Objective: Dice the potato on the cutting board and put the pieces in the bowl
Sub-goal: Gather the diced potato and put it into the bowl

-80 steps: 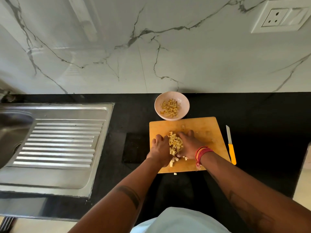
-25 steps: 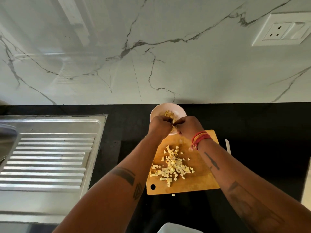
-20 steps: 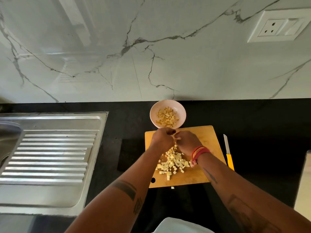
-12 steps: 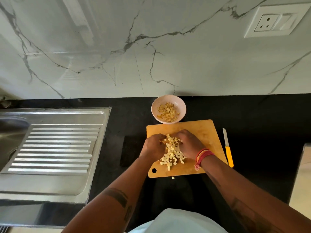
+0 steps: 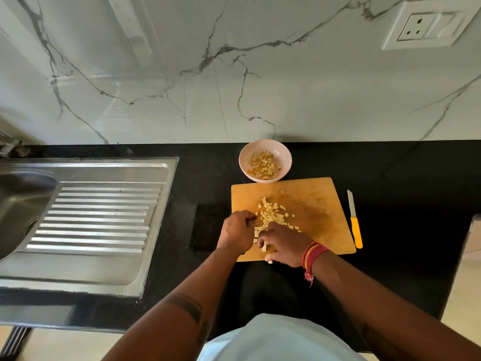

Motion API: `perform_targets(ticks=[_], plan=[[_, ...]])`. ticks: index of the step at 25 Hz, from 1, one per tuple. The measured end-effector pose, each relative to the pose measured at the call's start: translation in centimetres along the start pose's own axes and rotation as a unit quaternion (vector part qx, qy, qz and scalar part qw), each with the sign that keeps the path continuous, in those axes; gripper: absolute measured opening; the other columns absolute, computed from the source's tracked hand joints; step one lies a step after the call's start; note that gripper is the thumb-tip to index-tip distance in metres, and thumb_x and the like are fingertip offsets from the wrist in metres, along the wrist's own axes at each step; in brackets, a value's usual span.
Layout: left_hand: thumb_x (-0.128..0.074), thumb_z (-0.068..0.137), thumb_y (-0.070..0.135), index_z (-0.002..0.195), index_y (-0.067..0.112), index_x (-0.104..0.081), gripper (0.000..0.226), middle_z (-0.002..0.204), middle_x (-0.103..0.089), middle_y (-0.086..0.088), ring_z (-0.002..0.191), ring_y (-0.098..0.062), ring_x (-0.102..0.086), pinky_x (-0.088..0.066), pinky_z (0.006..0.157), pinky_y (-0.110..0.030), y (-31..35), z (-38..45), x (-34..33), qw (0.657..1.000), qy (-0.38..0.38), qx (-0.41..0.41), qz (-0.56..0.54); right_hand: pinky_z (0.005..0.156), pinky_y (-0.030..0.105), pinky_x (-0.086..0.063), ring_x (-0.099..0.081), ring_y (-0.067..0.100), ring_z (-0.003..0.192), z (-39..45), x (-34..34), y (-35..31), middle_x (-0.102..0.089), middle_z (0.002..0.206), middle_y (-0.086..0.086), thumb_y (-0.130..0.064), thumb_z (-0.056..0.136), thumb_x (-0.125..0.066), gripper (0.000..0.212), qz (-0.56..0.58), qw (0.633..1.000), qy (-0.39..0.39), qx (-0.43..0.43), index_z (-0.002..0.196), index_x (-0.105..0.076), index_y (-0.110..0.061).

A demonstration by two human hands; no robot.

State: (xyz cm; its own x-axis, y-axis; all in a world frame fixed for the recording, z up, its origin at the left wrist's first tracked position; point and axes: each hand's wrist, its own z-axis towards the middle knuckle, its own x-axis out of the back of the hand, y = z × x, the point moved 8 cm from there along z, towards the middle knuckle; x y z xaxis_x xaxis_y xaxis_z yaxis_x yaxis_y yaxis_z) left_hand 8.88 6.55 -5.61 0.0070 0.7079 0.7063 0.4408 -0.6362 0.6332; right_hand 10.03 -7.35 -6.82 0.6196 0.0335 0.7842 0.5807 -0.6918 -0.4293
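While the pile is only half moved: the dicing looks finished, the carrying is not.
My left hand (image 5: 238, 231): fingers curled at the left edge of the potato pieces (image 5: 272, 217), raking them in.
My right hand (image 5: 285, 243): cupped low over the near side of the pile; whether it has hold of any pieces I cannot tell.
Cutting board (image 5: 317, 204): loose dice lie on its left half.
Bowl (image 5: 285, 155): just behind the board, one share already in.
Knife (image 5: 354, 224): set down right of the board.
Left to do: scoop, carry, drop.
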Motion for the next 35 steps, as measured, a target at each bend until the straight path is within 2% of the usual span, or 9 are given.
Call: perform_targets(ticks=[6,11,14,18,20,23,28,31,35], plan=[[-0.054,0.100,0.010,0.124,0.023,-0.070,0.032,0.121,-0.068,0.006,0.111,-0.011,-0.063,-0.053,0.094,-0.024,0.1,-0.3,-1.1,1.000,-0.015,0.002,-0.020,0.077,0.028,-0.054,-0.063,0.018,0.097,0.7,1.6,1.1,-0.049,0.116,-0.004,-0.030,0.096,-0.069,0.013,0.000,0.989,0.138,-0.046,0.108,-0.063,-0.029],[-0.050,0.099,0.006,0.119,0.023,-0.071,0.034,0.112,-0.068,0.008,0.094,-0.013,-0.068,-0.062,0.078,-0.032,-0.1,-0.6,-0.3,0.998,0.017,0.021,-0.064,0.077,0.032,-0.055,-0.060,0.017,0.093,0.4,-0.3,0.1,-0.044,0.115,-0.003,-0.038,0.094,-0.072,0.023,0.002,0.996,0.085,-0.017,0.113,-0.062,-0.028],[-0.053,0.099,0.007,0.119,0.024,-0.071,0.031,0.117,-0.064,0.006,0.093,-0.010,-0.066,-0.062,0.077,-0.030,-0.8,-0.8,0.9,0.996,0.065,0.028,-0.054,0.075,0.028,-0.055,-0.063,0.017,0.093,0.0,1.0,1.4,-0.045,0.114,-0.004,-0.029,0.098,-0.069,0.014,0.044,0.985,0.153,-0.069,0.110,-0.064,-0.027],[-0.053,0.104,0.015,0.126,0.023,-0.065,0.027,0.126,-0.055,0.001,0.082,-0.013,-0.063,-0.043,0.039,-0.010,-2.2,-1.0,1.8,0.990,0.102,0.094,-0.038,0.082,0.034,-0.056,-0.063,0.022,0.102,-0.9,2.6,3.6,-0.049,0.125,0.000,-0.028,0.095,-0.073,0.023,0.102,0.958,0.223,-0.150,0.114,-0.061,-0.027],[-0.053,0.103,0.014,0.131,0.021,-0.063,0.031,0.128,-0.054,-0.001,0.088,-0.017,-0.065,-0.053,0.050,-0.016,-3.0,-1.0,1.1,0.987,0.097,0.122,-0.041,0.091,0.039,-0.054,-0.058,0.027,0.114,-1.6,2.4,5.2,-0.047,0.132,0.005,-0.029,0.096,-0.070,0.034,0.114,0.941,0.226,-0.226,0.125,-0.055,-0.024],[-0.054,0.100,0.015,0.135,0.023,-0.061,0.037,0.125,-0.055,0.000,0.094,-0.021,-0.067,-0.064,0.076,-0.040,-3.3,-1.1,0.0,0.984,0.085,0.146,-0.048,0.102,0.043,-0.048,-0.053,0.034,0.123,-1.9,1.5,6.6,-0.042,0.140,0.013,-0.023,0.098,-0.063,0.042,0.133,0.917,0.200,-0.319,0.136,-0.048,-0.016],[-0.052,0.099,0.012,0.127,0.028,-0.067,0.035,0.120,-0.067,0.004,0.097,-0.016,-0.067,-0.063,0.082,-0.039,-1.9,-0.6,-1.0,0.977,0.061,0.143,-0.145,0.098,0.037,-0.048,-0.057,0.030,0.119,-0.8,2.1,5.7,-0.046,0.139,0.010,-0.013,0.094,-0.065,0.043,0.228,0.905,0.212,-0.291,0.135,-0.055,-0.019],[-0.053,0.101,0.015,0.116,0.032,-0.068,0.027,0.111,-0.067,0.006,0.088,-0.017,-0.069,-0.056,0.050,-0.026,-2.7,-0.5,0.3,0.969,0.096,0.163,-0.157,0.095,0.036,-0.050,-0.058,0.028,0.116,-1.7,2.6,6.2,-0.047,0.138,0.009,-0.019,0.093,-0.070,0.040,0.213,0.906,0.231,-0.285,0.131,-0.056,-0.021],[-0.054,0.102,0.020,0.129,0.021,-0.063,0.028,0.121,-0.059,-0.002,0.080,-0.017,-0.067,-0.041,0.034,-0.016,-4.7,-0.9,0.9,0.968,0.122,0.199,-0.096,0.103,0.040,-0.049,-0.055,0.030,0.124,-2.0,0.5,6.4,-0.041,0.143,0.009,-0.040,0.078,-0.088,0.081,0.219,0.918,0.150,-0.295,0.142,-0.041,-0.022]])
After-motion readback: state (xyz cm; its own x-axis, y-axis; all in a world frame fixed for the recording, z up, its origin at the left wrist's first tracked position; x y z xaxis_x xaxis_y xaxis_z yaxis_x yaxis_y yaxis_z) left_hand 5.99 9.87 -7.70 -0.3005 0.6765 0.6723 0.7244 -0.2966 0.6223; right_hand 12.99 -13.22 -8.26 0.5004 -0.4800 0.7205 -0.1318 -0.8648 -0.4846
